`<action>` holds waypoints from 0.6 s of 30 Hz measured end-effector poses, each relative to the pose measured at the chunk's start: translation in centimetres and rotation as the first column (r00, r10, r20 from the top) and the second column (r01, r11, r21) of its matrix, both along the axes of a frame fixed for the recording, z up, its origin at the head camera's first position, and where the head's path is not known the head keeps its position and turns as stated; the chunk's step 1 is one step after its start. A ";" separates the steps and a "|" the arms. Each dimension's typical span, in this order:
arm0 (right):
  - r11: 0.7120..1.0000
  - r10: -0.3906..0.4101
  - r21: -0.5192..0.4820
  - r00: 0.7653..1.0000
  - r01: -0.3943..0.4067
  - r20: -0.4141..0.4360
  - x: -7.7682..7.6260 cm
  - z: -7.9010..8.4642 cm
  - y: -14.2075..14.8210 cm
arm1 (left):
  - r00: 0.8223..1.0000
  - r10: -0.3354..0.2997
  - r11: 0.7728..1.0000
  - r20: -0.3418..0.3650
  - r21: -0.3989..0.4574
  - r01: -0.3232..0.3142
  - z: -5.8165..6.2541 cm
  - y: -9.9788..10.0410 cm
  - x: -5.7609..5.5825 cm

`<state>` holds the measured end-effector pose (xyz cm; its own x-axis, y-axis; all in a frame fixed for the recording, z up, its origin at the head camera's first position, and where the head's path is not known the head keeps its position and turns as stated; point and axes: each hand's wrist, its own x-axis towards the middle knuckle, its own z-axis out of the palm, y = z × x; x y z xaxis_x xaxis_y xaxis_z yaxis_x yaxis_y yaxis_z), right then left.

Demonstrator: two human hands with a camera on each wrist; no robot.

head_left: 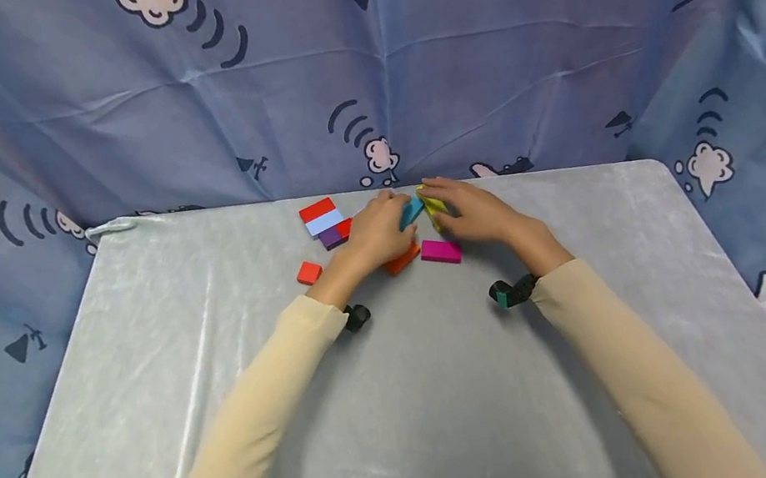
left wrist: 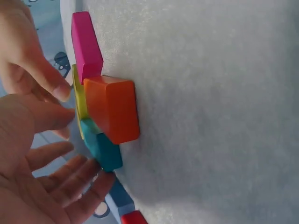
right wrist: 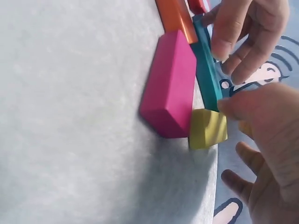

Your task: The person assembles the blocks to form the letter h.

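My left hand (head_left: 379, 229) is at the far side of the table, its fingers loosely bent beside a teal block (head_left: 411, 211). In the left wrist view its fingertips lie right at the teal block (left wrist: 105, 151). My right hand (head_left: 475, 209) reaches in from the right over a yellow block (head_left: 434, 208). Its thumb tip is at the end of the yellow block (right wrist: 208, 129) in the right wrist view, with the other fingers spread apart. Nearer to me lie an orange block (head_left: 403, 259) and a magenta block (head_left: 441, 251).
Left of my left hand, red (head_left: 316, 209), light blue (head_left: 324, 223) and purple (head_left: 332, 236) blocks lie together. A small red-orange block (head_left: 308, 272) sits apart in front of them. Grey cloth covers the table (head_left: 410, 403); a blue patterned curtain (head_left: 479, 87) hangs behind its far edge.
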<state>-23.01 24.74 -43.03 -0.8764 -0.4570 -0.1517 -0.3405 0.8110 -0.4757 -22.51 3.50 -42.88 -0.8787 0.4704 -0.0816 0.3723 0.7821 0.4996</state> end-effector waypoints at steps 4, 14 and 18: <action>0.999 0.006 0.032 1.000 -0.006 0.026 -0.9 -0.1 -0.1 | 0.999 0.037 0.999 0.005 -0.019 -0.037 -0.4 0.3 -0.3; 0.991 0.021 0.133 0.997 -0.031 0.076 -0.6 -0.3 -0.6 | 0.993 0.120 0.992 -0.008 0.035 -0.120 -1.5 -0.4 0.1; 0.979 0.039 0.196 0.997 -0.052 0.072 -1.0 0.0 -0.9 | 0.990 0.138 0.989 -0.022 0.064 -0.136 -1.0 -1.2 0.6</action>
